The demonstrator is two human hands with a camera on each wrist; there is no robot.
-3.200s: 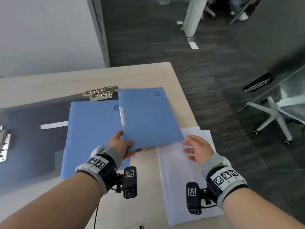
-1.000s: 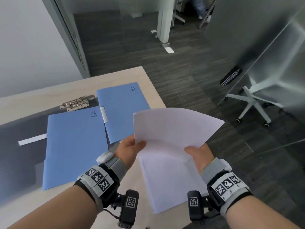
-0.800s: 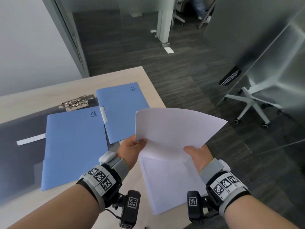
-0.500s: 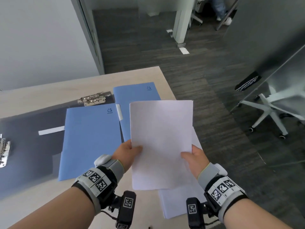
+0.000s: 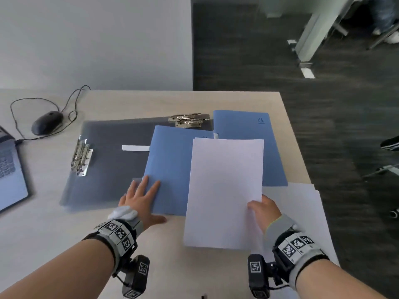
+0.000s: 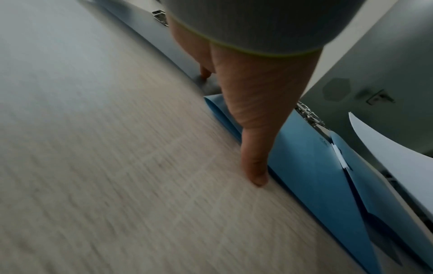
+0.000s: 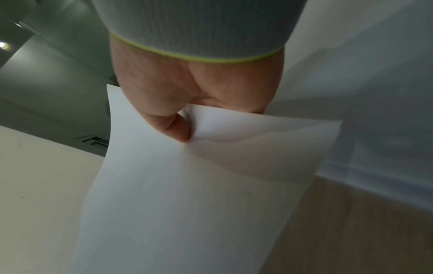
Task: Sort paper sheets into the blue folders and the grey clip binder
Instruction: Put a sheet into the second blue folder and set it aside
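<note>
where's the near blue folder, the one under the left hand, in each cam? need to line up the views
Head: the near blue paper folder lies centre, on the open grey clip binder, left hand flat on its near-left corner.
Left wrist: the folder runs diagonally from centre to lower right, beyond the thumb.
Right wrist: not in it; only the held white paper sheet.
Shared landmark: that sheet, centre-right in head, at the right edge in left wrist.

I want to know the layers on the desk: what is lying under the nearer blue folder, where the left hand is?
Under the nearer blue folder lies the open grey clip binder, itself on the desk. The left hand rests flat on the folder's corner. Whatever the closed folder contains is covered.
</note>
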